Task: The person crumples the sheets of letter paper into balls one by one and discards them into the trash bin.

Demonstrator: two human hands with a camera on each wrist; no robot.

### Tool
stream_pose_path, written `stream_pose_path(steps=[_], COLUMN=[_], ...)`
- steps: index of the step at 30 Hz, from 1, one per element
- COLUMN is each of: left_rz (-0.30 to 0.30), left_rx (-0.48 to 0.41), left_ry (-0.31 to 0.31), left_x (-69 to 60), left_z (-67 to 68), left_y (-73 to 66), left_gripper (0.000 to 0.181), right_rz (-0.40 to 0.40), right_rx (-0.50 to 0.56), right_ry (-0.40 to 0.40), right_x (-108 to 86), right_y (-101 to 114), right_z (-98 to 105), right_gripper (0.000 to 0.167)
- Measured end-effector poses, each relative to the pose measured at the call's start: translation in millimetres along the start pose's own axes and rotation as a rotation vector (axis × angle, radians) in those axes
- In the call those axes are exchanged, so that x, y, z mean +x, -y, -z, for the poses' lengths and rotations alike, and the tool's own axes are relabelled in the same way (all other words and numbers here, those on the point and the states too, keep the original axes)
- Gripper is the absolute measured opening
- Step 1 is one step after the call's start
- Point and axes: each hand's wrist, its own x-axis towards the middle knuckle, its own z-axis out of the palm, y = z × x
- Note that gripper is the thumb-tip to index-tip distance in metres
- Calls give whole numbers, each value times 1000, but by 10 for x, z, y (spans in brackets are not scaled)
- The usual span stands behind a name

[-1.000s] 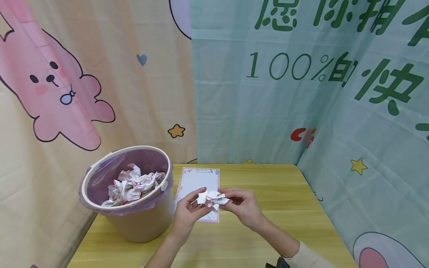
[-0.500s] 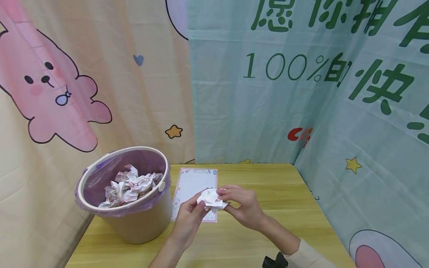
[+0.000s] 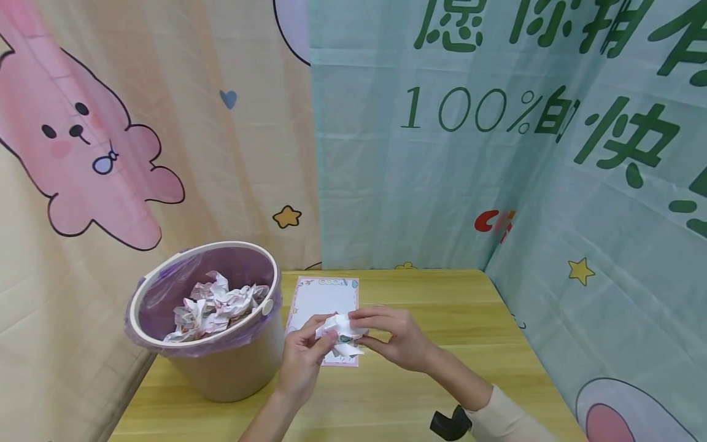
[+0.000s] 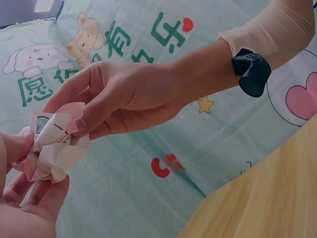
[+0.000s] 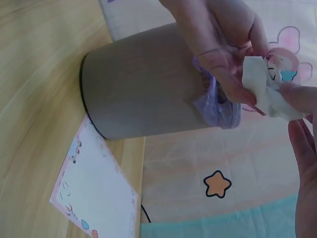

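Both hands hold one crumpled white and pink sheet of paper [image 3: 342,334] above the table. My left hand [image 3: 301,362] pinches its left side between thumb and fingers; my right hand [image 3: 394,339] grips its right side. In the left wrist view the crumpled paper [image 4: 57,144] shows folded edges and a printed corner, with the right hand [image 4: 133,94] reaching in from the right. The right wrist view shows the paper [image 5: 270,89] between the fingertips of both hands. A flat sheet with a pink printed border [image 3: 326,298] lies under and behind the hands.
At the left of the wooden table [image 3: 442,313] stands a beige bin [image 3: 226,374] lined with a purple bag, with crumpled papers [image 3: 221,304] inside. Printed curtains [image 3: 386,184] hang behind and at both sides. A black device is on the right wrist.
The crumpled paper has moved slightly left and turned between the fingers; both hands have shifted their hold on it. The bin and flat sheet remain in place.
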Motion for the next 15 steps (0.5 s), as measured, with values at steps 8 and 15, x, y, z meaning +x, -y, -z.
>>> stream_pose_path(steps=[8,15], left_rz=[-41,43], left_rx=[112,316], left_ry=[151,195], left_x=[62,80], left_z=[50,104], left_y=[-69,-47], left_gripper=[27,28], right_rz=[-637,-802], right_rx=[417,425], right_ry=[147,212], right_x=[-12,15], right_y=[88,82], right_z=[112,89], right_gripper=[37,30])
